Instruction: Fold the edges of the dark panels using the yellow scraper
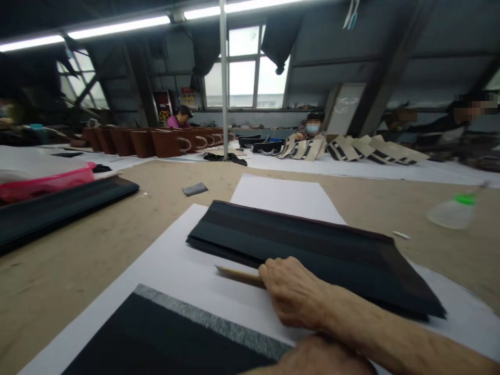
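Note:
My right hand [291, 291] is closed around a slim wooden stick [240, 274] with a narrow, flat-looking tip that points left. It rests by the near edge of a stack of long dark panels [300, 237], which lies on white paper [167, 255]. At the bottom edge, under my right forearm, part of my left hand [316, 359] shows. It is beside the corner of another dark panel [167, 338], which has a mottled grey strip [211, 316] along its far edge. The fingers of my left hand are blurred and mostly out of frame.
On the tan tabletop [164, 182] stand a bottle with a green cap [453, 212] and a small grey piece [195, 189]. More dark panels [66, 208] lie left, by a pink-edged bundle [50, 182]. Brown bags [136, 142] line a farther table; people sit beyond.

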Tool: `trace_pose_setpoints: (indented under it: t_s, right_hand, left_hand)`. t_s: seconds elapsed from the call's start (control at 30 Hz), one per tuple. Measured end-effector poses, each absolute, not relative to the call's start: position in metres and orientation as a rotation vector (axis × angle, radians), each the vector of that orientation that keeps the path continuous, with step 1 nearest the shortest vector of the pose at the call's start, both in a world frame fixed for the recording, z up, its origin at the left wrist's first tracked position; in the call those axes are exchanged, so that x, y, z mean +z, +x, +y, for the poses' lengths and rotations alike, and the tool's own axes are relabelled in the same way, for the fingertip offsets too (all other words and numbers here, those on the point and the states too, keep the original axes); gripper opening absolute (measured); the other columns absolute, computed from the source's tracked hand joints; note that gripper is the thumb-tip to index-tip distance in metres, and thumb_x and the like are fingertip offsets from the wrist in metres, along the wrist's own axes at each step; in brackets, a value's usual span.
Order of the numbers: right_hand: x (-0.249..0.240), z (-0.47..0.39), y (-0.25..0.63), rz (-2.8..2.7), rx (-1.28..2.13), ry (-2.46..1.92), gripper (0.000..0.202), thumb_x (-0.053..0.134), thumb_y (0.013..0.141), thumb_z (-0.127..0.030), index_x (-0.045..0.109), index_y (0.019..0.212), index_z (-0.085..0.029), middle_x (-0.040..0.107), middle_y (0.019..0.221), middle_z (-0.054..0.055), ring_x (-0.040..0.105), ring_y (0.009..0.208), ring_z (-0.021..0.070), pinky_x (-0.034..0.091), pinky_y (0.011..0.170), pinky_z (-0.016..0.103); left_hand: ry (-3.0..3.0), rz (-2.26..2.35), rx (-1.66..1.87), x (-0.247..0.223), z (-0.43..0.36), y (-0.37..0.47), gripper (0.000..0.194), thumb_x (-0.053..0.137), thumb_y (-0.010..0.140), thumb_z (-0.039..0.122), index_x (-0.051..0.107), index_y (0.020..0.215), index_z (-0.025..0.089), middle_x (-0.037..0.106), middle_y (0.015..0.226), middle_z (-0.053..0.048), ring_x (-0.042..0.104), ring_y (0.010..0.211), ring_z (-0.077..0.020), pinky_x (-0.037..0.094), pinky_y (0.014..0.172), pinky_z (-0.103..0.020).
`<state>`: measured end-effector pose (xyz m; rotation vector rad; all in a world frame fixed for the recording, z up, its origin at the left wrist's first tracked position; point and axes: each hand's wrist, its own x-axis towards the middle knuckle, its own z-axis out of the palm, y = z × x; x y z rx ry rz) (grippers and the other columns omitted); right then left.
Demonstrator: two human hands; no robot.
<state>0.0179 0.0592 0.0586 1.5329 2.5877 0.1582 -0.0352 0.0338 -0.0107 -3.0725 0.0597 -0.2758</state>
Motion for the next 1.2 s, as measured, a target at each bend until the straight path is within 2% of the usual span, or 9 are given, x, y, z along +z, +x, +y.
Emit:
trace_pose_setpoints:
  t_s: [0.1,0.13,0.17,0.27,0.33,0.5,0.63,0.8,1.2]
  right_hand:
    - [0.069,0.038,0.042,2.563,0.18,1.589,0.028,0.045,0.067,-0.003,0.057,0.092,-0.011,0.058,0.083,0.009,0.055,0.068,0.0217,0.038,0.051,0.029]
    - [0.072,0.028,0.055,2.549,0.18,1.628,0.032,0.044,0.068,-0.003,0.056,0.097,-0.011,0.057,0.084,0.009,0.055,0.068,0.0211,0.037,0.05,0.029]
    - [0.075,0.015,0.071,2.533,0.178,1.669,0.037,0.042,0.07,-0.002,0.056,0.103,-0.01,0.057,0.086,0.009,0.055,0.069,0.0205,0.038,0.05,0.029]
    - [0.075,-0.036,0.123,2.539,0.18,1.781,0.053,0.034,0.078,0.0,0.045,0.129,-0.012,0.058,0.094,0.008,0.056,0.075,0.0174,0.044,0.061,0.028]
    - [0.07,-0.074,0.155,2.595,0.175,1.848,0.052,0.031,0.087,-0.003,0.039,0.137,-0.017,0.058,0.096,0.007,0.056,0.078,0.0148,0.046,0.067,0.027]
    - [0.054,-0.136,0.197,2.608,0.159,1.953,0.039,0.043,0.095,-0.022,0.049,0.132,-0.029,0.059,0.094,0.003,0.059,0.076,0.012,0.049,0.066,0.022]
    - [0.047,-0.144,0.2,2.657,0.068,1.895,0.034,0.041,0.096,-0.031,0.056,0.126,-0.031,0.058,0.088,0.004,0.058,0.068,0.0131,0.049,0.059,0.024]
    - [0.042,-0.132,0.199,2.678,-0.116,1.876,0.034,0.043,0.095,-0.033,0.056,0.127,-0.032,0.055,0.085,0.004,0.055,0.066,0.0143,0.045,0.057,0.025]
    - [0.038,-0.103,0.184,2.688,-0.372,1.801,0.031,0.041,0.096,-0.037,0.056,0.124,-0.033,0.05,0.083,0.002,0.049,0.067,0.0137,0.036,0.059,0.026]
  left_hand:
    - [-3.117,0.205,-0.398,-0.005,0.028,-0.049,0.006,0.055,0.083,0.015,0.059,0.08,0.012,0.051,0.065,-0.004,0.046,0.054,-0.0151,0.038,0.044,-0.027]
    - [-3.132,0.21,-0.472,-0.004,0.027,-0.055,0.008,0.058,0.079,0.016,0.058,0.084,0.01,0.053,0.071,-0.005,0.049,0.063,-0.0179,0.042,0.051,-0.03]
    - [-3.152,0.151,-0.601,-0.002,0.026,-0.061,0.017,0.059,0.074,0.014,0.058,0.091,0.01,0.054,0.08,-0.007,0.052,0.073,-0.0211,0.046,0.059,-0.033]
    - [-3.239,0.122,-0.679,0.0,0.027,-0.072,0.039,0.057,0.066,0.009,0.053,0.104,0.011,0.053,0.086,-0.007,0.048,0.074,-0.0215,0.044,0.062,-0.034]
    - [-3.272,0.147,-0.645,0.001,0.026,-0.074,0.043,0.055,0.064,0.007,0.051,0.107,0.011,0.052,0.087,-0.007,0.046,0.073,-0.0212,0.043,0.061,-0.034]
    - [-3.288,0.183,-0.737,-0.004,0.027,-0.073,0.045,0.049,0.065,0.006,0.05,0.11,0.01,0.05,0.087,-0.009,0.042,0.071,-0.0209,0.041,0.06,-0.034]
    - [-3.3,0.207,-0.678,-0.001,0.028,-0.073,0.044,0.047,0.07,0.006,0.048,0.114,0.009,0.051,0.089,-0.009,0.042,0.072,-0.0208,0.04,0.061,-0.034]
    - [-3.291,0.25,-0.467,0.012,0.027,-0.074,0.04,0.042,0.075,0.003,0.047,0.115,0.006,0.051,0.088,-0.01,0.043,0.071,-0.0208,0.04,0.061,-0.035]
    - [-3.264,0.309,-0.506,0.015,0.032,-0.076,0.036,0.027,0.086,0.006,0.048,0.116,0.005,0.052,0.087,-0.01,0.044,0.072,-0.0214,0.038,0.062,-0.036]
